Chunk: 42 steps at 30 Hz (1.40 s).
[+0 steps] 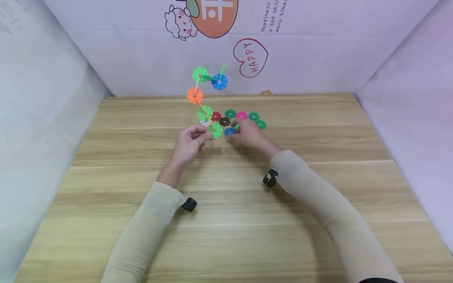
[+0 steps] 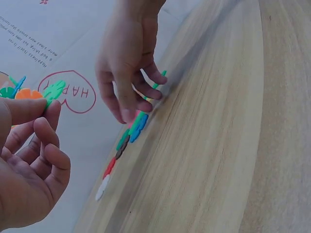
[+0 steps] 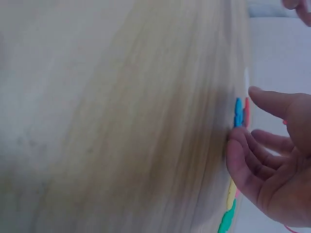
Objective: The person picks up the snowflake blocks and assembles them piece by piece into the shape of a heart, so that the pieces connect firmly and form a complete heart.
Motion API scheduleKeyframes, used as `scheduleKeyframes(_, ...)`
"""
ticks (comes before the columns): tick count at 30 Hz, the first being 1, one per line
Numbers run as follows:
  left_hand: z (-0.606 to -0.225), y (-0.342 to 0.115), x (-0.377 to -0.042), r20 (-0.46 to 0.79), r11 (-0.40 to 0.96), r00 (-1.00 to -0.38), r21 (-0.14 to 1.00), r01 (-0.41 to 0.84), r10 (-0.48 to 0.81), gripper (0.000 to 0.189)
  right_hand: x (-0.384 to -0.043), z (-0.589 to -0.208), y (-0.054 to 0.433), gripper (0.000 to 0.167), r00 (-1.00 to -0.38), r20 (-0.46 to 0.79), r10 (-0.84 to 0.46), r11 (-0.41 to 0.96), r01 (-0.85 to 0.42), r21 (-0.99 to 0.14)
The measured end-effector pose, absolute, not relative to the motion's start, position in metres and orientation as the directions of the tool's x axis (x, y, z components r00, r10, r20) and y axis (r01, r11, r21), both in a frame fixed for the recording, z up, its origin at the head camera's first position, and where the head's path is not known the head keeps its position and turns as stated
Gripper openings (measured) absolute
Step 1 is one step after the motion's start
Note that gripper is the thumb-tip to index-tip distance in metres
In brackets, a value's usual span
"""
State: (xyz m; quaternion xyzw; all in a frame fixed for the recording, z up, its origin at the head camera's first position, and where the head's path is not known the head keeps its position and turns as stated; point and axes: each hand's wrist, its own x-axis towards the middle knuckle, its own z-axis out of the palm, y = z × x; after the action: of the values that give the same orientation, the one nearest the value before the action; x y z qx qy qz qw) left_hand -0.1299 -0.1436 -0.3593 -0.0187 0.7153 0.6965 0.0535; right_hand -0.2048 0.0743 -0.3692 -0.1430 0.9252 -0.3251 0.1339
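Note:
My left hand (image 1: 190,143) pinches a light green notched plastic disc (image 1: 215,130) between thumb and fingers, at the lower end of a chain of interlocked discs. The chain rises away from me through an orange disc (image 1: 195,95) to a blue disc (image 1: 220,81); the left wrist view shows only part of it. Over the loose discs hovers my right hand (image 1: 246,133), thumb and fingers parted and loosely bent, with nothing between them. Its fingertips are close to a loose blue disc (image 1: 230,132). A brown disc (image 1: 224,121) lies just beyond, and the hand hides some others.
Loose discs lie on the wooden table (image 1: 226,236), among them a red one (image 1: 216,116), a pink one (image 1: 242,115) and a dark green one (image 1: 262,124). A printed white backdrop (image 1: 311,59) stands behind the table, with an orange disc (image 1: 266,92) at its foot.

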Motion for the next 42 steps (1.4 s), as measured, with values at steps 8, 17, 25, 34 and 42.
scheduleKeyframes(8, -0.361, -0.141, -0.131, -0.101, 0.005, -0.994, 0.995, -0.101, 0.042, 0.017, -0.21, -0.374, 0.072, 0.055, -0.927, -0.193, -0.322, 0.812, -0.166, -0.559)
scheduleKeyframes(17, -0.362, -0.142, -0.132, -0.097, 0.004, -0.994, 0.995, -0.097, 0.044, 0.016, -0.211, -0.375, 0.074, 0.048, -0.916, -0.199, -0.348, 0.81, -0.186, -0.557)
scheduleKeyframes(25, -0.363, -0.144, -0.132, -0.102, 0.006, -0.994, 0.995, -0.102, 0.03, 0.015, -0.195, -0.369, 0.079, 0.04, -0.856, -0.278, -0.436, 0.831, -0.264, -0.49)
scheduleKeyframes(34, -0.364, -0.14, -0.134, -0.126, 0.019, -0.992, 0.992, -0.125, 0.028, 0.014, -0.172, -0.366, 0.096, 0.03, -0.829, -0.261, -0.495, 0.792, -0.306, -0.528)
scheduleKeyframes(42, -0.364, -0.137, -0.136, -0.129, -0.013, -0.991, 0.991, -0.13, 0.032, 0.012, -0.145, -0.365, 0.095, 0.014, -0.883, -0.048, -0.466, 0.622, -0.289, -0.727)
